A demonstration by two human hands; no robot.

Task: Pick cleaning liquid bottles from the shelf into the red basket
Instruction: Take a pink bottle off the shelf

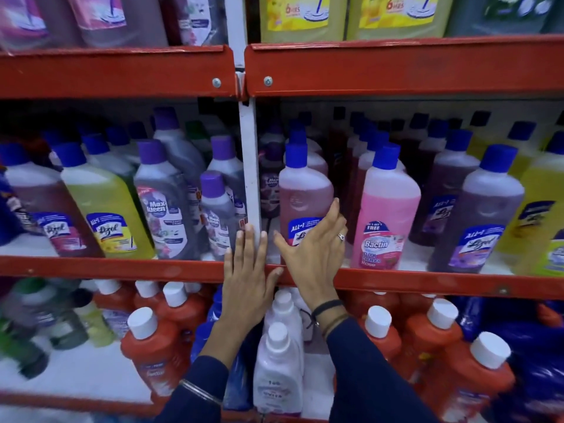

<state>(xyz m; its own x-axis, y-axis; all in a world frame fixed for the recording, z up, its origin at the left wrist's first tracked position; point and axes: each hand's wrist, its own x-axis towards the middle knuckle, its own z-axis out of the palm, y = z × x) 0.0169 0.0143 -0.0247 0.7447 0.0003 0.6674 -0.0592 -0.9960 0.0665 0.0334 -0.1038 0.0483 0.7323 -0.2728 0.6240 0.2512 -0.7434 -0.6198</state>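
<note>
Reaching hands (311,254) at blue-capped, pale pink bottle (305,190) with blue label.

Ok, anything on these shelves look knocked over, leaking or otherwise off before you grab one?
No spill or damage visible. On the middle shelf, left bay, the small purple-capped bottle sits in front of its row, leaning. Lower left is too blurred to judge. Both hands are empty: left hand and right hand, which is reaching for the pink-brown bottle.
</note>
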